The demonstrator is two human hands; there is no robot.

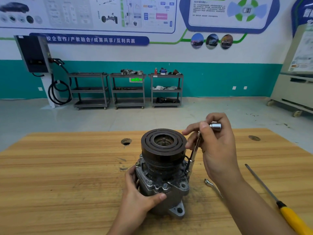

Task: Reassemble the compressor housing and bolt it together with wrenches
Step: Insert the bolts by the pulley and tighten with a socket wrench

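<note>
left hand [138, 192] grips the compressor [162, 167]; right hand [215, 143] holds a socket wrench [194, 153] at its bolt.

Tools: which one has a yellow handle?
The screwdriver at far right; the small wrench and the socket wrench in the right hand are bare metal.

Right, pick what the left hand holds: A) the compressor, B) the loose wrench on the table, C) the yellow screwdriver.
A: the left hand grips the compressor by its side; the screwdriver and loose wrench lie on the table.
</note>
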